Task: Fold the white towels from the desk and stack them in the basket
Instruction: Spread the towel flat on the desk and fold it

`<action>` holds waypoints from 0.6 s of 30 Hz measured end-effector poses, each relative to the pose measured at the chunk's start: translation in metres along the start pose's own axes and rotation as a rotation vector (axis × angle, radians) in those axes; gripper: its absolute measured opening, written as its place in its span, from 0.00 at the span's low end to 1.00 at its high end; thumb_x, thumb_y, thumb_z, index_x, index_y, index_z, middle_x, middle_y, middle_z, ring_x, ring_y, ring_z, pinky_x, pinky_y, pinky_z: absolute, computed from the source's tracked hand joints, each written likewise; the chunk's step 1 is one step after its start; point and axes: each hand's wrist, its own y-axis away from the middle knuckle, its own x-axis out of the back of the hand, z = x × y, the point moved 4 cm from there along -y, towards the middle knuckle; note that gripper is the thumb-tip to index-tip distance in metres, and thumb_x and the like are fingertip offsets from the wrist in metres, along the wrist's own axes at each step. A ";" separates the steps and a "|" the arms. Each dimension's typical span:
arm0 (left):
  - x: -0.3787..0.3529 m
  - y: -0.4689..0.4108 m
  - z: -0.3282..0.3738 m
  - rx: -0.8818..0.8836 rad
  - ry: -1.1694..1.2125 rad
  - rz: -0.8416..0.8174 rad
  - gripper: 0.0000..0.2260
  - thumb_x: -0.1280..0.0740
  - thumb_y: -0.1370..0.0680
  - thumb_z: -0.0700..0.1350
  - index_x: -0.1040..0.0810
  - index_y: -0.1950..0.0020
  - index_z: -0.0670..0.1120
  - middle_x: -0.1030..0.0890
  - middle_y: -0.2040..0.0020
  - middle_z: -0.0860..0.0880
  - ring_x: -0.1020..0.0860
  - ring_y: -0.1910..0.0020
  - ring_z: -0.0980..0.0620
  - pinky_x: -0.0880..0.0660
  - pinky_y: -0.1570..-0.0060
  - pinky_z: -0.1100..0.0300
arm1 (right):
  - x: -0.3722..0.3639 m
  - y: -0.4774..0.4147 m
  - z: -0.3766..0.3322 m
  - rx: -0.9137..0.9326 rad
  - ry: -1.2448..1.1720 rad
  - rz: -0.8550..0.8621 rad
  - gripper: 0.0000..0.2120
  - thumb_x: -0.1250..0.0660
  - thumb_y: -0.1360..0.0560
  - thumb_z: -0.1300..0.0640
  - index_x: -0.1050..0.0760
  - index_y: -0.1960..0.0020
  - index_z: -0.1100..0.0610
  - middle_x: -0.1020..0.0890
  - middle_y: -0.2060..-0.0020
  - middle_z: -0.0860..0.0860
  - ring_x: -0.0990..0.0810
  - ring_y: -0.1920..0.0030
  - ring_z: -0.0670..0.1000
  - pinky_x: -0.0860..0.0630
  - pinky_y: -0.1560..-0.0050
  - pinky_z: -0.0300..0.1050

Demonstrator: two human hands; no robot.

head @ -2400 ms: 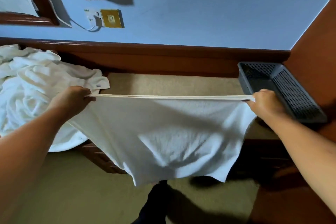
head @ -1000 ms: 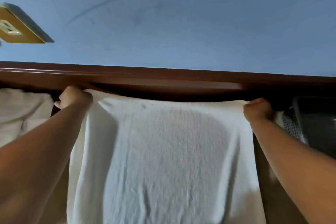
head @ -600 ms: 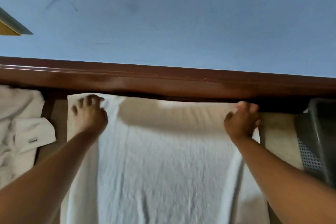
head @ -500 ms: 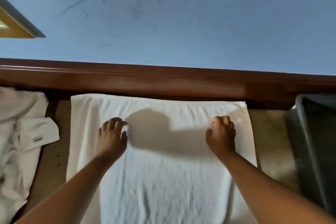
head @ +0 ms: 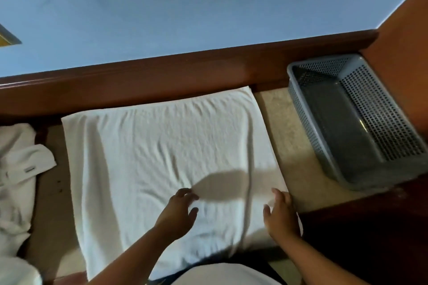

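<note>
A white towel (head: pixel 162 159) lies spread flat on the beige desk top (head: pixel 291 146), its far edge against the wooden back rail. My left hand (head: pixel 179 213) rests on the towel's near middle with fingers loosely spread. At the towel's near right edge my right hand (head: pixel 279 213) lies flat on the cloth, fingers straight. A grey perforated basket (head: pixel 356 122) stands to the right of the towel, and I see nothing inside it. A heap of other white towels (head: pixel 16 173) lies at the left.
A brown wooden rail (head: pixel 162 81) runs along the back of the desk under a blue wall. An orange-brown side panel (head: pixel 405 37) rises beside the basket. The desk's dark front edge (head: pixel 361 222) shows at the near right.
The towel went from hanging between both hands to lying flat on the desk. Both hands let go of its far corners and slid back toward me and to the right over the cloth.
</note>
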 end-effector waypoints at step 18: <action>-0.098 0.028 0.108 -0.049 -0.201 -0.134 0.23 0.40 0.18 0.42 0.34 0.24 0.56 0.47 0.20 0.59 0.39 0.25 0.52 0.34 0.32 0.63 | 0.018 -0.003 0.138 -0.079 -0.147 -0.088 0.20 0.27 0.27 0.61 0.35 0.68 0.51 0.28 0.59 0.58 0.23 0.53 0.63 0.36 0.56 0.49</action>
